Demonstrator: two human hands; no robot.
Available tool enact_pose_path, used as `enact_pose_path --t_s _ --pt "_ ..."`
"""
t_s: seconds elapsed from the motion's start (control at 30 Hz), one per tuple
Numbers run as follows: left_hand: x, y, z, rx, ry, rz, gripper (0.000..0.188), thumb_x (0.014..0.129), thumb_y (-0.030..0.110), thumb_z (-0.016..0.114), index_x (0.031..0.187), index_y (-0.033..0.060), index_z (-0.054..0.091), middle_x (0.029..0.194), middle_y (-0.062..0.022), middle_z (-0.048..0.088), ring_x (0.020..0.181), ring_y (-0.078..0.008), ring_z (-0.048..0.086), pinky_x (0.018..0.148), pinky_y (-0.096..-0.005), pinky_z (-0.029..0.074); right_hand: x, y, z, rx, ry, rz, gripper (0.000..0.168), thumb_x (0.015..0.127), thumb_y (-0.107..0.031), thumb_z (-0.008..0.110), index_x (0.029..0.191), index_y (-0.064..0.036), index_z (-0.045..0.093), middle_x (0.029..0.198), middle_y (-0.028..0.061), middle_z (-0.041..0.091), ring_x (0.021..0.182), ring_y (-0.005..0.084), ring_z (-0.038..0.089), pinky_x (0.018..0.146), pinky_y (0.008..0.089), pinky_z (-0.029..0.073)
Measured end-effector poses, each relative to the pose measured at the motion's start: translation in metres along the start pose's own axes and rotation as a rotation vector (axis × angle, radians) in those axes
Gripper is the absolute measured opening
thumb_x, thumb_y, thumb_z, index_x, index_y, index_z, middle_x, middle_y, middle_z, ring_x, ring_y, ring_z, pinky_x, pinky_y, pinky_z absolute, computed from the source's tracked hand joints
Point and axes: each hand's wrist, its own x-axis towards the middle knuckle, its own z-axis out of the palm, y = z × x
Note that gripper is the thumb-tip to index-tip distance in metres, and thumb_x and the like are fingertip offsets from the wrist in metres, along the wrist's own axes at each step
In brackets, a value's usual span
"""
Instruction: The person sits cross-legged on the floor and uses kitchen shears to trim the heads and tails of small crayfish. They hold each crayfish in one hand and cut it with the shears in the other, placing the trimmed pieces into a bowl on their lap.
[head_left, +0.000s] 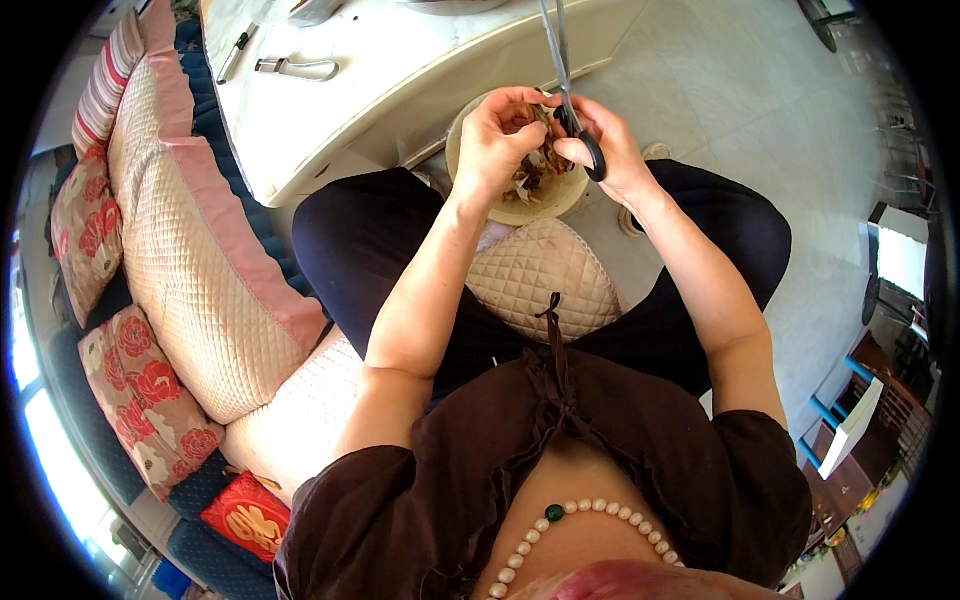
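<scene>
Both hands are raised over a pale yellow waste bin (517, 216) between my knees. My left hand (484, 146) pinches a small brown, shrivelled piece (538, 114) between thumb and fingers; its exact kind is not clear. In my right hand (616, 150) are scissors with black handles (594, 156). Their long metal blades point away from me, over the far side of the bin. My right fingertips come close to the brown piece, and whether they touch it is hard to tell. Brown and whitish scraps (528, 184) lie inside the bin, partly hidden by the hands.
A white table (322, 112) stands just beyond my left knee. On it lie a metal peeler (296, 69) and a small knife (236, 54), near a clear container (304, 11). A sofa with a quilted cover (202, 285) runs along the left. Tiled floor (712, 97) extends to the right.
</scene>
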Motion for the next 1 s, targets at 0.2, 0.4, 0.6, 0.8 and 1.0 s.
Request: enact_pose_path --t_s 0.2,0.4,0.6,0.8,1.0 --pt "-0.001 0.006 -0.001 0.191 0.071 -0.007 0.020 0.080 -0.006 0.057 0.099 -0.0033 0.061 0.088 -0.0060 0.066 0.080 -0.0093 0.061 0.075 -0.0222 0.049 0.000 0.002 -0.001 -0.011 -0.014 0.007 0.052 0.078 -0.009 0.069 0.127 -0.001 0.051 0.090 -0.0024 0.053 0.084 0.0067 0.051 0.076 0.0205 0.043" --pt "0.000 0.007 -0.003 0.161 0.080 0.027 0.022 0.085 -0.004 0.054 0.105 -0.0046 0.062 0.095 -0.0093 0.068 0.084 -0.0125 0.064 0.076 -0.0239 0.050 0.000 0.003 -0.004 0.020 -0.030 -0.001 0.057 0.077 -0.017 0.073 0.127 -0.001 0.051 0.094 -0.0011 0.053 0.087 0.0075 0.051 0.078 0.0212 0.043" --pt "0.000 0.019 -0.002 -0.071 0.022 -0.126 0.026 0.082 -0.004 0.054 0.108 -0.0051 0.062 0.095 -0.0088 0.068 0.084 -0.0126 0.064 0.078 -0.0249 0.051 0.000 0.000 -0.006 0.054 -0.002 -0.023 0.052 0.078 -0.006 0.070 0.126 0.000 0.051 0.096 0.0008 0.056 0.089 0.0077 0.053 0.080 0.0218 0.047" --pt "0.001 0.015 -0.007 0.177 -0.064 -0.020 0.022 0.081 -0.003 0.060 0.103 -0.0034 0.061 0.096 -0.0090 0.067 0.088 -0.0127 0.063 0.081 -0.0241 0.049 0.001 0.001 -0.006 -0.006 -0.036 -0.002 0.055 0.077 -0.010 0.072 0.127 0.000 0.051 0.092 -0.0025 0.052 0.086 0.0066 0.051 0.079 0.0210 0.044" --pt "0.001 0.013 -0.005 0.285 0.028 -0.016 0.017 0.078 -0.005 0.058 0.094 -0.0024 0.062 0.085 -0.0036 0.065 0.076 -0.0079 0.060 0.072 -0.0211 0.048 0.000 0.000 -0.002 -0.056 -0.055 -0.007 0.057 0.078 -0.009 0.071 0.129 0.001 0.049 0.091 -0.0032 0.052 0.084 0.0056 0.051 0.078 0.0199 0.043"
